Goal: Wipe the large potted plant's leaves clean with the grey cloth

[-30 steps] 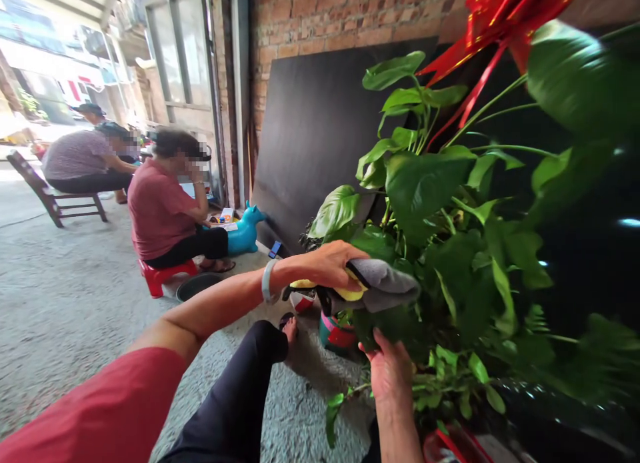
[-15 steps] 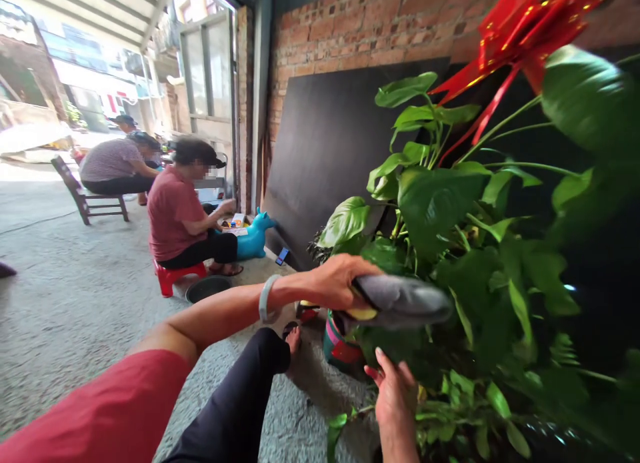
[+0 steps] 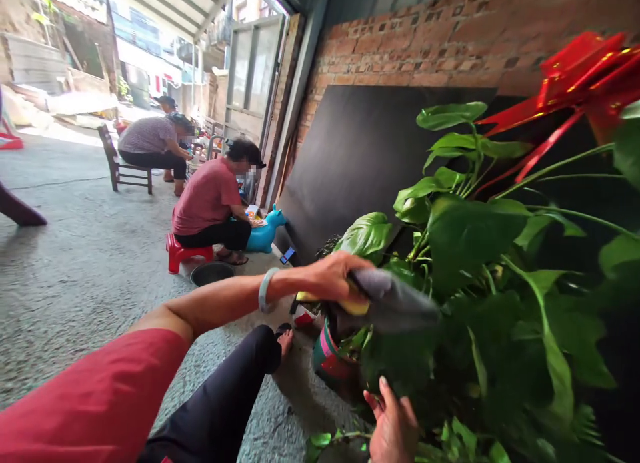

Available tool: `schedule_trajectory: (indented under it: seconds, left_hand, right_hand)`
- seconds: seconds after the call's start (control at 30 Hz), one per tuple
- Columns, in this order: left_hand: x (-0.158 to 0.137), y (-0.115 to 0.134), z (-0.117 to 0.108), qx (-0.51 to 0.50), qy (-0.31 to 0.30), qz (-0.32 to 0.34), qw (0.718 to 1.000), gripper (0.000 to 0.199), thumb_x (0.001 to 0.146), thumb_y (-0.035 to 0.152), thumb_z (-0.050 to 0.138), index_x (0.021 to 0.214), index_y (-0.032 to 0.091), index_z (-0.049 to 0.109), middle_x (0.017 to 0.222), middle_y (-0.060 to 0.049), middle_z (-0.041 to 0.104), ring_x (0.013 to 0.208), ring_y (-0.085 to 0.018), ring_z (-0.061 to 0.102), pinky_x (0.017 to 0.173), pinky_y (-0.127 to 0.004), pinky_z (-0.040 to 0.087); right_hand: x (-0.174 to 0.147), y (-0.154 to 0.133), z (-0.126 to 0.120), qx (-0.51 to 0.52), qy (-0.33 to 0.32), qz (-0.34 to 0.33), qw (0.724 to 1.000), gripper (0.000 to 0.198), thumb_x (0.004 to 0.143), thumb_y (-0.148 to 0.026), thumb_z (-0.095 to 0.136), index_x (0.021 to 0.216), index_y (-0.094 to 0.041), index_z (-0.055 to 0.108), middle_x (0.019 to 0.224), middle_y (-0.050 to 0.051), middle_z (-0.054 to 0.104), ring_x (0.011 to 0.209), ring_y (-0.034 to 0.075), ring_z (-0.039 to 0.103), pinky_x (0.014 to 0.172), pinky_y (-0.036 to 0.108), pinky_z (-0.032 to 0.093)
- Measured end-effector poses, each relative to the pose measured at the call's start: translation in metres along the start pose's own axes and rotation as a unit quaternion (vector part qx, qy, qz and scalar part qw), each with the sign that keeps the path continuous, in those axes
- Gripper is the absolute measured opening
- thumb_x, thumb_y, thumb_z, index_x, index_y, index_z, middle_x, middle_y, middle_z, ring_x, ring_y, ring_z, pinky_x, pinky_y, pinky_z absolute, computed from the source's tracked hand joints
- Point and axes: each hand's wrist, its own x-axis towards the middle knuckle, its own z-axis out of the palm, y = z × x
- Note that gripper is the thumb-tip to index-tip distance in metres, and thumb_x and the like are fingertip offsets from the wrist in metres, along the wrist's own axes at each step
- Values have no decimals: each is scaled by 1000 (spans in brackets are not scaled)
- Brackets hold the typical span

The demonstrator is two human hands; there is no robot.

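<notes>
Nearest, the right hand [image 3: 395, 428] props a dark lower leaf of the pothos plant [image 3: 475, 269] from beneath, fingers loosely spread. Above it, the left hand [image 3: 333, 277] clamps a grey cloth [image 3: 395, 303] with yellow backing over that leaf, mid-wipe. Many upper leaves look untouched. Behind the plant leans a black board [image 3: 360, 156].

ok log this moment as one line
left hand: shut on grey cloth, laid over leaf | right hand: open under leafy plant | plant pot: on floor
</notes>
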Motion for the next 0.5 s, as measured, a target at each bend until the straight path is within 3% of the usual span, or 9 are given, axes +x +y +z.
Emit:
schedule_trajectory:
  seconds: [0.07, 0.1, 0.17, 0.2, 0.27, 0.37, 0.43, 0.5]
  left_hand:
    - [24, 5, -28, 69, 185, 44, 979, 37, 75, 32, 76, 109, 18, 74, 101, -1, 72, 98, -20, 63, 87, -29, 52]
    - [38, 3, -38, 116, 278, 49, 952, 39, 75, 30, 75, 112, 18, 73, 110, -3, 72, 105, -21, 62, 95, -31, 50]
    - [62, -12, -46, 217, 327, 53, 918, 41, 79, 23, 69, 119, 17, 71, 125, -7, 69, 117, -23, 58, 106, -35, 45]
    - [67, -23, -43, 260, 302, 45, 916, 39, 79, 18, 66, 118, 16, 71, 125, -8, 69, 117, -24, 58, 105, -35, 45]
    - [60, -47, -30, 321, 182, 18, 929, 36, 77, 11, 61, 110, 17, 73, 114, -8, 71, 110, -24, 61, 96, -32, 47]
    - [23, -66, -13, 351, 22, -9, 936, 29, 73, 9, 60, 96, 18, 73, 96, -5, 71, 98, -22, 63, 84, -28, 47]
    - [1, -60, -17, 351, 21, -12, 936, 28, 70, 8, 61, 94, 18, 73, 93, -4, 71, 96, -21, 62, 83, -28, 47]
    - [-4, -43, -33, 343, 95, 8, 935, 34, 70, 7, 60, 99, 17, 73, 97, -5, 72, 98, -21, 62, 87, -29, 46]
  right_hand:
    - [0, 0, -1, 3, 1, 11, 1000, 49, 43, -46, 96, 68, -19, 63, 76, 0, 69, 66, 14, 62, 53, 26, 60]
    - [-1, 1, -1, 6, 3, 17, 1000, 50, 43, -46, 97, 67, -19, 62, 76, -1, 69, 67, 14, 62, 53, 26, 60]
    - [-4, 1, 1, 9, 3, 26, 1000, 52, 41, -46, 97, 67, -19, 60, 77, -1, 69, 66, 14, 63, 53, 26, 61]
    - [-6, 1, 2, 10, 2, 30, 999, 53, 41, -46, 98, 67, -19, 60, 76, -1, 70, 66, 14, 63, 54, 26, 61]
    - [-8, 1, 3, 11, 2, 40, 999, 54, 40, -45, 98, 67, -20, 59, 74, -1, 70, 66, 14, 64, 55, 25, 61]
    - [-8, -1, 2, 10, 3, 51, 999, 56, 37, -43, 99, 66, -19, 58, 69, 0, 70, 64, 15, 66, 53, 24, 59]
    - [-7, -3, 1, 8, 3, 56, 998, 56, 35, -42, 99, 67, -19, 59, 67, 0, 70, 63, 16, 66, 51, 24, 58]
    - [-6, -6, 0, 3, -1, 58, 998, 56, 36, -42, 98, 70, -18, 61, 68, 1, 71, 63, 16, 67, 51, 24, 59]
